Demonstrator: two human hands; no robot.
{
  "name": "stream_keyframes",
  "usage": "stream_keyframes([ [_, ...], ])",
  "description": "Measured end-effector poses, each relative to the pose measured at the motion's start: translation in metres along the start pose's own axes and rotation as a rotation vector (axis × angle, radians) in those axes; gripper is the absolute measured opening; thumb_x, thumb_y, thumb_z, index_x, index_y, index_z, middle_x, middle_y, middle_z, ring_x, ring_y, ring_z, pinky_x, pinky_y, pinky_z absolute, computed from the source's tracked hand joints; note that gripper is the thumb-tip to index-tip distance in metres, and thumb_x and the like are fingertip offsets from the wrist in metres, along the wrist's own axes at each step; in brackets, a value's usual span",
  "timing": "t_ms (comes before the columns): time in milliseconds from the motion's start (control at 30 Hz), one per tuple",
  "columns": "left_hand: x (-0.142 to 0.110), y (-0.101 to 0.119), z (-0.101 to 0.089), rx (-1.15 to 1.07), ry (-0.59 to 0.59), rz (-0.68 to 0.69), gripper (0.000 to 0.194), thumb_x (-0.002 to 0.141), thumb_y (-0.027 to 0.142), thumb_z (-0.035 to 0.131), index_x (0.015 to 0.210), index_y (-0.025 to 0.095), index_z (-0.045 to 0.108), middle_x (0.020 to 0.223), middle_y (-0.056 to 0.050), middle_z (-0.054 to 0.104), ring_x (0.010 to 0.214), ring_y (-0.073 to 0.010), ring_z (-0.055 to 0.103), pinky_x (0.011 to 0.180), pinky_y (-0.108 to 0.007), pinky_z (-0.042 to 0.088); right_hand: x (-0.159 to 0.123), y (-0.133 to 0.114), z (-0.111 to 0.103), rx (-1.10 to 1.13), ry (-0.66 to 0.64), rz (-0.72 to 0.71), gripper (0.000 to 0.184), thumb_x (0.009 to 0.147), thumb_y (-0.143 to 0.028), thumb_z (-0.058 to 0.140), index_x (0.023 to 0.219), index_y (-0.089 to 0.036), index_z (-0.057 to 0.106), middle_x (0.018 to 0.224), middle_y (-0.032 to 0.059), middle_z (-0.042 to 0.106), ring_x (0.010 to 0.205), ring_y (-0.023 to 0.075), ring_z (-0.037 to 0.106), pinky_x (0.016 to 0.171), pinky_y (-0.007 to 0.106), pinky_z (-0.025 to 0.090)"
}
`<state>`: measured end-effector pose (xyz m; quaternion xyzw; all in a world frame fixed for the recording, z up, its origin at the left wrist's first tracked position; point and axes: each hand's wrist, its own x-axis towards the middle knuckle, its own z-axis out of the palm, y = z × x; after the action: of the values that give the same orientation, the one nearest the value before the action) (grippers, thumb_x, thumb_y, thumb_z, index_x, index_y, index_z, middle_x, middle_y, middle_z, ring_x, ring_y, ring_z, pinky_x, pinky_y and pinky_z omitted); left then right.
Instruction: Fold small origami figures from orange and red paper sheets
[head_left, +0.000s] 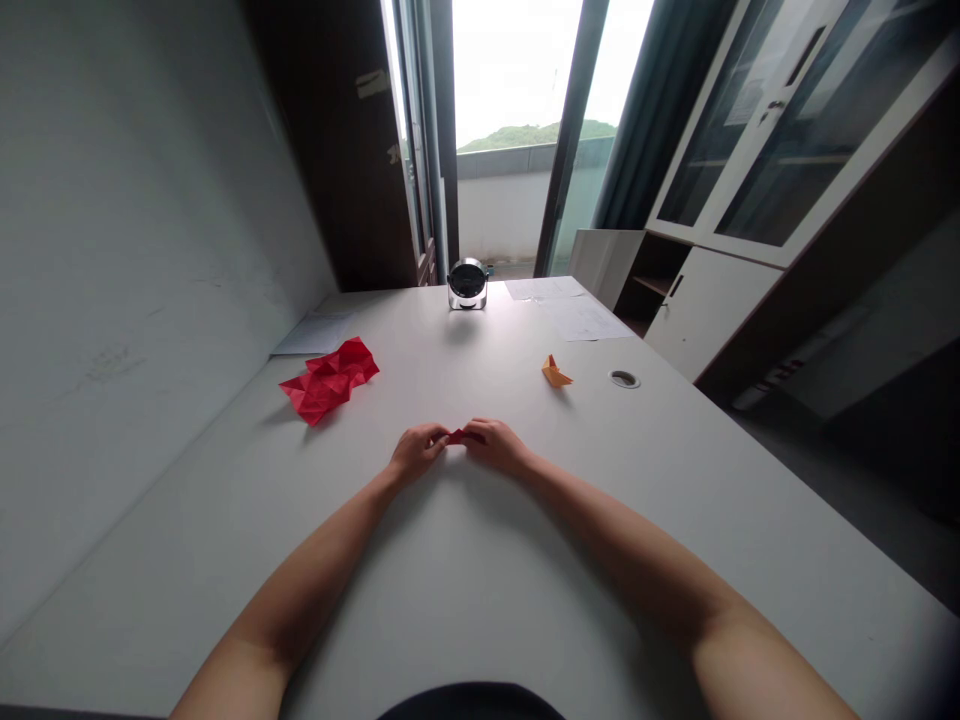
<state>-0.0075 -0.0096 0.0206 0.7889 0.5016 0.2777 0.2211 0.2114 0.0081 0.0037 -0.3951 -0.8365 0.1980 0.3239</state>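
Observation:
Between my two hands, at the middle of the white table (450,560), is a small folded piece of red paper (455,437). My left hand (421,448) pinches its left end, and my right hand (491,443) grips the right end. The fingers cover most of the paper, so its full shape is hidden. To the left lies a larger creased sheet of red paper (332,380), crumpled along many fold lines. An orange origami boat (556,372) sits beyond my right hand, apart from it.
A round black-and-silver device on a stand (468,284) is at the table's far edge. Printed sheets (585,319) lie at the back right, another sheet (311,333) at the back left. A cable hole (624,379) is near the right edge. A wall borders the left side.

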Motion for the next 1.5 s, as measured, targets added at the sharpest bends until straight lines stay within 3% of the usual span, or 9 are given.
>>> stream_keyframes([
  [1500,-0.0009,0.0055,-0.0051,-0.006,-0.021,-0.013,0.025,0.089,0.034,0.051,0.097,0.024,0.073,0.088,-0.001,0.072,0.072,-0.0136,0.058,0.072,-0.023,0.045,0.0006,-0.0081,-0.0038,0.014,-0.003,0.009,0.015,0.091,-0.029,0.06,0.088,-0.022,0.073,0.083,0.0031,0.066,0.073,0.0124,0.057,0.068,0.023,0.04],
])
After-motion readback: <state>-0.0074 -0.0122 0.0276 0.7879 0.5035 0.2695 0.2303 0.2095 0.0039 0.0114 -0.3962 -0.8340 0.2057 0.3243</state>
